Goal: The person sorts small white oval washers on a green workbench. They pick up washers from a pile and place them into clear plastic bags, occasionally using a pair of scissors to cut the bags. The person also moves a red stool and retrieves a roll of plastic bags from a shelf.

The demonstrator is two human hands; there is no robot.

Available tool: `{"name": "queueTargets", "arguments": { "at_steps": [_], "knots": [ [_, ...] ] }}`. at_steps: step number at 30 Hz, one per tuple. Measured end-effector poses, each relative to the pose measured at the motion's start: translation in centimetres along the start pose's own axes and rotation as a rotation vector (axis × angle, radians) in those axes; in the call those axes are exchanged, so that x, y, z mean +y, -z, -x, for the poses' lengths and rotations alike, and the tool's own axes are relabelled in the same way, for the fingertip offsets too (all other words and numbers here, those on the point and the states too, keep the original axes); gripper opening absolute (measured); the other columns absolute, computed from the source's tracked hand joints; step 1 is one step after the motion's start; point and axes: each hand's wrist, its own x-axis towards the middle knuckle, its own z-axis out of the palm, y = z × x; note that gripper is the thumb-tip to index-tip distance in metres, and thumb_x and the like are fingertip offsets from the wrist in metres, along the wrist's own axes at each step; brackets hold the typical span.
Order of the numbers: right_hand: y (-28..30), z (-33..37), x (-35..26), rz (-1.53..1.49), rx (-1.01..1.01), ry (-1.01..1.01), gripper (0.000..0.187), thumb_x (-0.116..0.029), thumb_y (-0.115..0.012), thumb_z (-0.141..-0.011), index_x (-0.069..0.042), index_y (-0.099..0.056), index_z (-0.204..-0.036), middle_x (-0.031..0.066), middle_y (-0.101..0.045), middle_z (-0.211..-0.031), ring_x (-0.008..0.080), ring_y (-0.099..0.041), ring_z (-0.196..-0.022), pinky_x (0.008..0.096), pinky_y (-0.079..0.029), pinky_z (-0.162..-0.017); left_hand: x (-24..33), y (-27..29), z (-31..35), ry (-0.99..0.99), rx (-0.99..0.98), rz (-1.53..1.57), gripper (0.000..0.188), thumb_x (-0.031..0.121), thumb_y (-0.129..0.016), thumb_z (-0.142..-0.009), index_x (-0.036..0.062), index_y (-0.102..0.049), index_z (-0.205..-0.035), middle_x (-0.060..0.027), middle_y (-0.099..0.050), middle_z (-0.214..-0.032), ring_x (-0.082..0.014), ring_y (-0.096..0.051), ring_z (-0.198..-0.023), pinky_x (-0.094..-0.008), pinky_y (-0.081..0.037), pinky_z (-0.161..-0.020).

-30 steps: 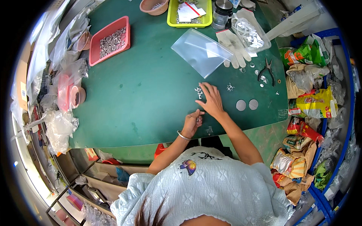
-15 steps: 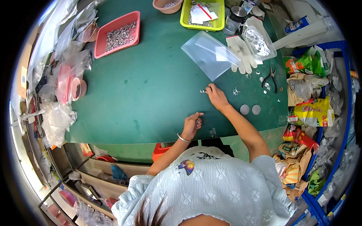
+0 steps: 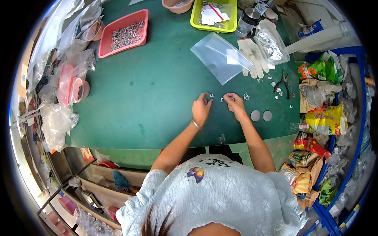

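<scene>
Over the green table, my left hand point(image 3: 201, 109) has its thumb and index finger slightly apart. A small shiny metal piece point(image 3: 212, 95) lies just beyond its fingertips. My right hand point(image 3: 235, 105) is to the right of it, thumb and fingers pinched together. Another small angular metal piece point(image 3: 221, 100) shows at the right fingertips; the pinch partly hides how it is held. Beside the right hand lies a star-shaped metal piece point(image 3: 247, 96). Two round grey discs point(image 3: 255, 115) rest side by side near my right wrist.
Black-handled pliers point(image 3: 284, 84) and several small metal bits lie on the right. Beyond my hands are a clear plastic sleeve point(image 3: 220, 59), a pale glove point(image 3: 252, 59), a yellow-green basket point(image 3: 193, 19) and a glass jar point(image 3: 245, 26). A pink tray point(image 3: 104, 44) of metal rings stands far left.
My left hand has moved forward from near the table's front edge to beside the small metal piece. My right hand has drawn back to the right, away from that piece.
</scene>
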Motion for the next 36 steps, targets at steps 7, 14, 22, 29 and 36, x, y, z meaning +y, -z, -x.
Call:
{"name": "queueTargets", "arguments": {
  "at_steps": [7,14,22,29,36],
  "knots": [
    [-4.1,1.2,-2.1,1.097,0.207,0.119,0.024,-0.020,-0.062,-0.079,-0.008,-0.046,-0.093,0.0164,-0.060,-0.073,0.0392,-0.058,-0.068,0.0475,-0.043,-0.059,-1.5,-0.4,-1.7,-0.290,-0.007,-0.218,0.014,0.016,-0.065,-0.075,0.0075,-0.063,-0.085,-0.0127,-0.062,-0.077,-0.0323,-0.059,-0.067,-0.0402,-0.047,-0.059],
    [-4.1,0.9,-1.7,1.255,0.178,0.173,0.021,-0.025,-0.046,-0.089,-0.004,-0.044,-0.095,0.0185,-0.062,-0.082,0.0405,-0.059,-0.071,0.0504,-0.045,-0.063,-1.7,1.3,-1.7,-0.130,-0.062,-0.054,0.021,0.020,-0.062,-0.078,0.0006,-0.061,-0.071,-0.0154,-0.059,-0.064,-0.0335,-0.058,-0.061,-0.0407,-0.046,-0.054],
    [-3.0,-2.2,0.2,0.978,0.251,0.267,0.024,-0.023,-0.044,-0.090,-0.002,-0.050,-0.081,0.0183,-0.058,-0.070,0.0364,-0.056,-0.059,0.0437,-0.043,-0.054,-6.5,5.1,-0.9,0.131,0.016,0.474,0.022,0.020,-0.064,-0.080,-0.0019,-0.066,-0.075,-0.0025,-0.060,-0.061,-0.0077,-0.049,-0.054,-0.0264,-0.042,-0.050],
    [-18.5,-10.4,-11.8,-0.085,-0.225,-0.064,0.024,-0.021,-0.045,-0.090,-0.010,-0.041,-0.070,-0.0016,-0.036,-0.056,0.0069,-0.032,-0.043,0.0226,-0.022,-0.037,-1.1,20.1,-12.3,0.145,0.298,0.603,0.026,0.024,-0.064,-0.081,0.0016,-0.061,-0.069,0.0035,-0.048,-0.057,-0.0041,-0.036,-0.046,-0.0221,-0.029,-0.039],
    [-29.5,-18.8,-20.7,-0.239,-0.399,0.146,0.056,-0.022,-0.040,-0.094,-0.002,-0.013,-0.138,0.0236,-0.022,-0.139,0.0344,-0.029,-0.127,0.0414,-0.029,-0.103,-1.6,26.8,-19.1,-0.093,0.609,0.689,0.025,0.026,-0.058,-0.086,0.0023,-0.057,-0.077,0.0049,-0.041,-0.056,-0.0036,-0.034,-0.043,-0.0202,-0.026,-0.037]
  ]
}}
